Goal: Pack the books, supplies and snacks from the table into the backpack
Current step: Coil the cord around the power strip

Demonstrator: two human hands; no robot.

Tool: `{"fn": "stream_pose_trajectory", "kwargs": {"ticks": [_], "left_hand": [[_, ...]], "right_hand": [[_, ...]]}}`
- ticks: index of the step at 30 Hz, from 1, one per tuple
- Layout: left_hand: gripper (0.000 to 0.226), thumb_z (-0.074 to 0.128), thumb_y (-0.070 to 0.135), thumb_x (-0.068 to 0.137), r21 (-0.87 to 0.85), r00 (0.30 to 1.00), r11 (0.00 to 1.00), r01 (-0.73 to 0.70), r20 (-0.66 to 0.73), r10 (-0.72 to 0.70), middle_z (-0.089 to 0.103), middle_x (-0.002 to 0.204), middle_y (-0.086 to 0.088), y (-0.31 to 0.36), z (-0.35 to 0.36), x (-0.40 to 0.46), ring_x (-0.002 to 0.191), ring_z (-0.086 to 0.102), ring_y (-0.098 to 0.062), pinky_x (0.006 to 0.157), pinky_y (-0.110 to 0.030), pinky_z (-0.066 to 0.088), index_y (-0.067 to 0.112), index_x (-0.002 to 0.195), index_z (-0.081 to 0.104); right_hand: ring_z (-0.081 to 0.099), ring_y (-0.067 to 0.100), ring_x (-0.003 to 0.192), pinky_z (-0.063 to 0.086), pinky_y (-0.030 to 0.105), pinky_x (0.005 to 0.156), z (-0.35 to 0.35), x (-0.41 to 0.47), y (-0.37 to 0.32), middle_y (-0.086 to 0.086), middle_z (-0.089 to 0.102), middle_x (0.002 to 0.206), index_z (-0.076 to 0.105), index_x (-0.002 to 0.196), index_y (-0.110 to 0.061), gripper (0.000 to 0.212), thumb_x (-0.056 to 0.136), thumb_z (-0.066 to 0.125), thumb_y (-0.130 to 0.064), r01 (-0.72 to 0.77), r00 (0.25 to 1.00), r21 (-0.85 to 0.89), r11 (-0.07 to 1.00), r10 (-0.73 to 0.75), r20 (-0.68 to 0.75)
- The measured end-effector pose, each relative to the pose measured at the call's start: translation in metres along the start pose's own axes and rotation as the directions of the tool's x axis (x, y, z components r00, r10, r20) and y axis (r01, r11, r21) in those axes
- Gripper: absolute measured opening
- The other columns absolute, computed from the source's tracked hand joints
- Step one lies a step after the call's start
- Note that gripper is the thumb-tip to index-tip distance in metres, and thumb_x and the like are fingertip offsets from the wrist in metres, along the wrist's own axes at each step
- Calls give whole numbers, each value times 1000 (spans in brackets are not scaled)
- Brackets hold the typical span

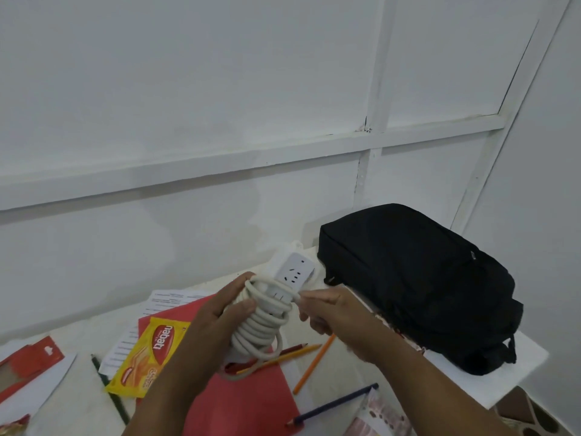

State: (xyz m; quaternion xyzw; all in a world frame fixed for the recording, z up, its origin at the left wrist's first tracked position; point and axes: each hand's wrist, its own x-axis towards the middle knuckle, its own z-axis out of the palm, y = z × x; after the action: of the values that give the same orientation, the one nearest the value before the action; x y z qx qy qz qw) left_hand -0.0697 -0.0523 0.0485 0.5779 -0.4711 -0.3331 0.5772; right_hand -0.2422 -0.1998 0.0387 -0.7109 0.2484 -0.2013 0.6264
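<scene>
Power strip getting its cord wrapped, backpack not open yet

The power strip (290,275) is held above the table (490,366), long axis pointing far-right toward the backpack (418,278), which lies just right of it. The left hand (217,309) grips the cord coil (261,328); the right hand (327,309) pinches the cord's loose end and is nearer the bag.

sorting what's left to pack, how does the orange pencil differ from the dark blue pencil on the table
The orange pencil is orange and lies nearer the backpack; the dark blue pencil is dark and lies closer to the camera. The orange one lies steeply; the blue one lies flatter. Both lie loose on the table, unpacked.
</scene>
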Motion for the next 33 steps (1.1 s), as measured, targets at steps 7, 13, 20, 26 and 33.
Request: {"fn": "stream_pose_trajectory", "kwargs": {"ticks": [7,13,20,26,33], "left_hand": [[49,66,52,71,117,987,985,129,77,-139,71,119,11,-8,10,14,109,67,-8,95,-36,51,41,119,69],[46,67,50,75,189,979,973,135,129,-160,73,116,9,-5,12,21,105,68,-9,89,-30,52,36,119,70],[43,60,50,75,72,976,995,71,202,-84,73,115,1,-6,13,19,104,70,-15,85,-29,55,38,114,71],[34,58,43,83,6,987,999,44,157,-44,74,107,-8,-10,26,27,94,72,-22,76,-24,55,34,113,71],[49,53,50,93,94,969,993,64,231,-85,54,115,50,-17,30,32,108,62,8,75,-14,54,70,132,31]], "right_hand": [[58,15,70,51,28,65,-32,9,13,4,70,82,77,100,-37,26,100,59,-17,217,922,-159,963,-256,-292],[64,4,101,51,17,85,-40,14,1,-23,69,102,68,101,-58,55,100,51,-5,241,941,-403,883,-314,-126],[45,24,76,44,45,75,-31,8,-1,21,54,74,70,77,-8,30,89,48,-23,51,996,2,999,-51,-77],[45,17,69,39,34,68,2,2,25,5,54,73,59,91,1,79,91,34,-74,113,987,132,985,-96,-126],[51,11,69,46,28,68,4,-9,28,-10,57,72,64,74,-37,37,88,51,-68,99,979,-43,994,-105,-173]]}}
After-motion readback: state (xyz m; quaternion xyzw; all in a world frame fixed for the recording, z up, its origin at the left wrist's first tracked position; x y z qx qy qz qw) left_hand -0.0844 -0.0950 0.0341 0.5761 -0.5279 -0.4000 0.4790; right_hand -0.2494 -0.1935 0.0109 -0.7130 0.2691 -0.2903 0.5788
